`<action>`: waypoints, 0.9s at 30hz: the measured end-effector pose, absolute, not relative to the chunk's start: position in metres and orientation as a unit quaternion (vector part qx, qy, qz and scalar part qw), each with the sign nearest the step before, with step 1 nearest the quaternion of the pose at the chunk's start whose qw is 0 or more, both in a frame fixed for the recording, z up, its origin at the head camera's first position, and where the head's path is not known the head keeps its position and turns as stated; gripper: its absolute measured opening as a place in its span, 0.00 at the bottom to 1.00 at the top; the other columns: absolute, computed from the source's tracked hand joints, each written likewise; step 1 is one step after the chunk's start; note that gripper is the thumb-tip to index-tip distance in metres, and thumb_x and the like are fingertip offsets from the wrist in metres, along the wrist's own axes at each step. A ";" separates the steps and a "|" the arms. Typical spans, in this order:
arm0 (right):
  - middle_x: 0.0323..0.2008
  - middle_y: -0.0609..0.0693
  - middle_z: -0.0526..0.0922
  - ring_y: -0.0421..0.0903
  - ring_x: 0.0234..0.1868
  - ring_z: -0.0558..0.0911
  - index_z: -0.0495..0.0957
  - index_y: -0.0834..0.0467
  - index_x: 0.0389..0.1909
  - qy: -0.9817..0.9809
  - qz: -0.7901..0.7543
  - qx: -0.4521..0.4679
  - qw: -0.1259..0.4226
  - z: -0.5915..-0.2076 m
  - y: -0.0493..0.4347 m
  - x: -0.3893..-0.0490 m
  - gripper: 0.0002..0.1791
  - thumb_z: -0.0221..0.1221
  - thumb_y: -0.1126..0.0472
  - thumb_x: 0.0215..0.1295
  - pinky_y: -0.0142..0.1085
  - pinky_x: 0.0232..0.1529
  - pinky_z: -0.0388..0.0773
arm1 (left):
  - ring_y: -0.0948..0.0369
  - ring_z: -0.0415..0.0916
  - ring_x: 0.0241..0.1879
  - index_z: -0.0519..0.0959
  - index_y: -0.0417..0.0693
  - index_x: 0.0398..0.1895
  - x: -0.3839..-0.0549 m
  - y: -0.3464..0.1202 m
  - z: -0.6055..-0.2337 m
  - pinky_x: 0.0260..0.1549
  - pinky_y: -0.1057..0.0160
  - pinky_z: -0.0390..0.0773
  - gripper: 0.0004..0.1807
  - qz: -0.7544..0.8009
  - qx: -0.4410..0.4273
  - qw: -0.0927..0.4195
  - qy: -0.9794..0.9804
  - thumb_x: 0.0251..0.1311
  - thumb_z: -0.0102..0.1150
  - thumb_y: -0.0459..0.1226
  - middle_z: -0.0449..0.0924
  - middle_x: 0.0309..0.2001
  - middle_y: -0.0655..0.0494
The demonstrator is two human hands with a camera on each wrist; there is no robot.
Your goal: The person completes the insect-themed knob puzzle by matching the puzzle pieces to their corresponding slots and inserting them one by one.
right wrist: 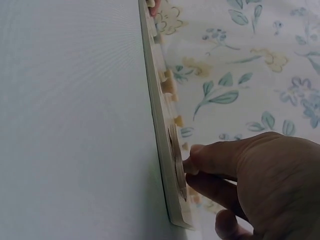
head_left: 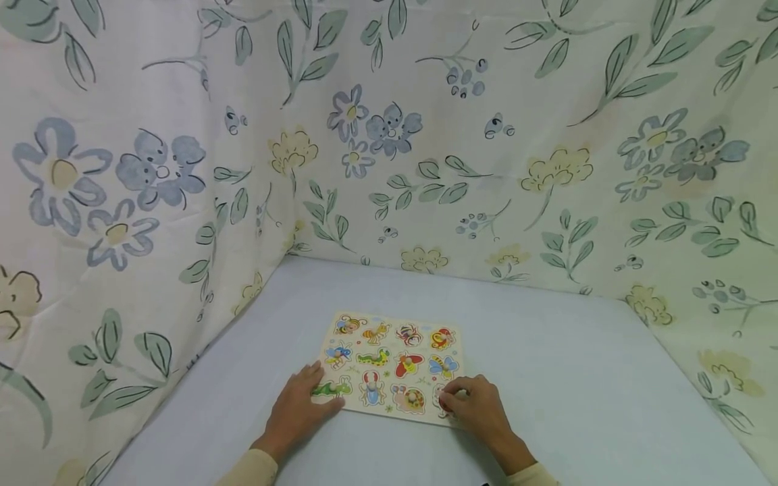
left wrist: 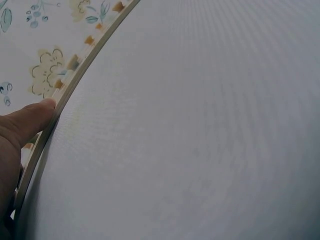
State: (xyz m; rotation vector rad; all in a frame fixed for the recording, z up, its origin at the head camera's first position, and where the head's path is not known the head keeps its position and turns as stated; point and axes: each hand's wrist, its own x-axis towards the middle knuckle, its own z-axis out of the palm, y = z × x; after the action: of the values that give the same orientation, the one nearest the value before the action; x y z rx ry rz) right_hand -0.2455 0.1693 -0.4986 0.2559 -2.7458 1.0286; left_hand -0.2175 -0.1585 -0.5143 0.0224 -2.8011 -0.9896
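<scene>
A wooden insect peg puzzle board (head_left: 389, 372) lies on the white table, with several bright bug pieces in it, each with a small knob. My left hand (head_left: 302, 403) rests at the board's near left corner, fingers along the left side and thumb on the near edge. In the left wrist view the thumb (left wrist: 37, 117) touches the board's rim. At the near right corner my right hand (head_left: 480, 407) pinches the knob of a puzzle piece (right wrist: 177, 162) between thumb and finger. That piece sits at the board's surface, partly red and mostly covered by the fingers.
A white cloth-like surface (head_left: 547, 351) spreads around the board. Floral curtains (head_left: 425, 135) stand behind it and along the left and right sides. A caterpillar piece (head_left: 373, 358) and a snail piece (head_left: 410, 398) are among those lying between the hands.
</scene>
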 end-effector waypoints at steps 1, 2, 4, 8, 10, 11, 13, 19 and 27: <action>0.21 0.37 0.75 0.43 0.27 0.66 0.84 0.46 0.20 -0.928 0.348 0.087 0.099 -0.498 0.169 -0.246 0.07 0.72 0.59 0.52 0.35 0.25 0.61 | 0.44 0.54 0.69 0.70 0.37 0.65 -0.218 -0.158 -0.514 0.66 0.42 0.53 0.46 -0.332 0.009 0.084 -0.939 0.47 0.71 0.55 0.64 0.68 0.47; 0.21 0.37 0.75 0.43 0.27 0.66 0.84 0.46 0.20 -0.928 0.348 0.087 0.099 -0.498 0.169 -0.246 0.07 0.72 0.59 0.52 0.35 0.25 0.61 | 0.44 0.54 0.69 0.70 0.37 0.65 -0.218 -0.158 -0.514 0.66 0.41 0.53 0.45 -0.333 0.009 0.084 -0.939 0.47 0.71 0.55 0.64 0.68 0.47; 0.21 0.37 0.75 0.43 0.27 0.66 0.84 0.46 0.20 -0.928 0.347 0.089 0.101 -0.498 0.170 -0.246 0.08 0.72 0.59 0.52 0.35 0.25 0.61 | 0.44 0.53 0.69 0.70 0.37 0.65 -0.219 -0.158 -0.514 0.66 0.41 0.53 0.46 -0.334 0.010 0.081 -0.939 0.47 0.71 0.55 0.63 0.69 0.48; 0.21 0.37 0.75 0.43 0.27 0.66 0.84 0.46 0.20 -0.928 0.346 0.094 0.106 -0.497 0.170 -0.246 0.08 0.72 0.59 0.52 0.35 0.25 0.61 | 0.43 0.54 0.69 0.70 0.37 0.65 -0.220 -0.158 -0.514 0.65 0.41 0.53 0.46 -0.332 0.006 0.082 -0.940 0.47 0.70 0.56 0.64 0.69 0.47; 0.21 0.37 0.75 0.43 0.27 0.66 0.84 0.46 0.20 -0.927 0.346 0.099 0.107 -0.497 0.171 -0.246 0.07 0.72 0.59 0.52 0.35 0.26 0.61 | 0.43 0.54 0.69 0.70 0.37 0.65 -0.219 -0.158 -0.514 0.65 0.40 0.54 0.46 -0.331 0.004 0.085 -0.940 0.47 0.70 0.56 0.64 0.68 0.47; 0.21 0.36 0.75 0.43 0.27 0.65 0.84 0.46 0.20 -0.926 0.346 0.102 0.108 -0.497 0.171 -0.246 0.07 0.72 0.60 0.51 0.35 0.26 0.60 | 0.43 0.54 0.69 0.70 0.37 0.65 -0.219 -0.158 -0.514 0.65 0.40 0.54 0.46 -0.331 0.003 0.086 -0.940 0.47 0.70 0.56 0.64 0.68 0.47; 0.21 0.36 0.74 0.43 0.27 0.65 0.85 0.46 0.20 -0.926 0.344 0.108 0.110 -0.497 0.172 -0.246 0.07 0.72 0.60 0.51 0.35 0.25 0.60 | 0.43 0.54 0.69 0.70 0.36 0.64 -0.218 -0.157 -0.513 0.65 0.40 0.54 0.46 -0.333 0.002 0.087 -0.939 0.47 0.71 0.56 0.64 0.68 0.46; 0.20 0.33 0.75 0.41 0.26 0.64 0.85 0.46 0.20 -0.930 0.324 0.122 0.123 -0.499 0.174 -0.246 0.07 0.74 0.60 0.49 0.33 0.24 0.60 | 0.43 0.54 0.69 0.70 0.36 0.64 -0.217 -0.156 -0.512 0.65 0.40 0.53 0.46 -0.337 0.001 0.084 -0.938 0.47 0.71 0.56 0.64 0.68 0.46; 0.16 0.34 0.71 0.41 0.25 0.62 0.87 0.46 0.21 -0.943 0.280 0.124 0.130 -0.499 0.171 -0.242 0.04 0.73 0.57 0.49 0.32 0.21 0.58 | 0.43 0.55 0.69 0.70 0.35 0.64 -0.218 -0.159 -0.517 0.65 0.41 0.53 0.47 -0.333 -0.002 0.081 -0.940 0.47 0.70 0.58 0.64 0.68 0.45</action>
State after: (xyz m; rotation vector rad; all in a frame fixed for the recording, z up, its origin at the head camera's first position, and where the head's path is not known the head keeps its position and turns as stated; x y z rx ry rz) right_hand -0.2421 0.1707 -0.4993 0.3607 -2.7392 0.8139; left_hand -0.2182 -0.1595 -0.5172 -0.0071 -2.8084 -0.9949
